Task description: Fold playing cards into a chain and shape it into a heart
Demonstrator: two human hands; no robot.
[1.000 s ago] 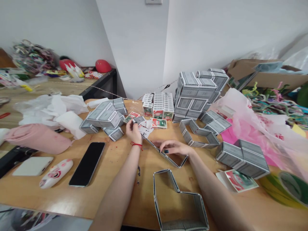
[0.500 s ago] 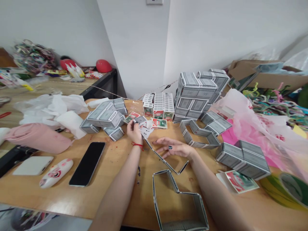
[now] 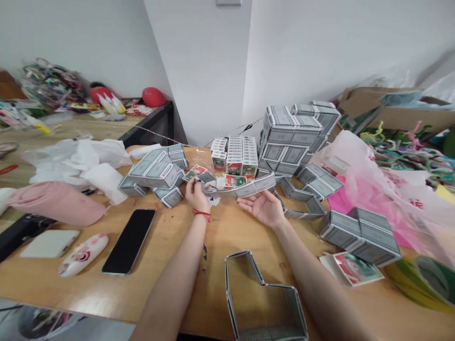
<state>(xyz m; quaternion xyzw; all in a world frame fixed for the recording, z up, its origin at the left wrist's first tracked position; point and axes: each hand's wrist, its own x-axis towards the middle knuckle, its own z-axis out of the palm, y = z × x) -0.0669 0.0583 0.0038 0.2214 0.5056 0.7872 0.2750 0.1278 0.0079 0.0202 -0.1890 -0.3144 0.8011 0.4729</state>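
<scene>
My left hand [image 3: 197, 195] pinches the left end of a strip of joined playing cards [image 3: 245, 188], grey patterned backs outward, its ends bent back. Under the strip's right part, my right hand [image 3: 262, 207] is open, palm up, fingers spread; whether the fingertips touch it I cannot tell. Behind the strip lie red-and-green card boxes [image 3: 235, 181], and a loose card [image 3: 214, 201] peeks out beneath. An angular frame of folded cards [image 3: 263, 284] stands nearest me. Another card frame [image 3: 302, 208] sits right of my right hand.
A tall stack of card-covered blocks [image 3: 289, 142] rises at the back right, beside rows of card boxes [image 3: 234, 154]. More card blocks stand left [image 3: 156, 168] and right [image 3: 360, 234]. A phone [image 3: 130, 241], a white case [image 3: 83, 255] and tape [image 3: 423, 282] lie nearer me.
The card strip has swung up and away from me at its right end, from slanting toward me to lying crosswise. My right hand has turned palm up below it.
</scene>
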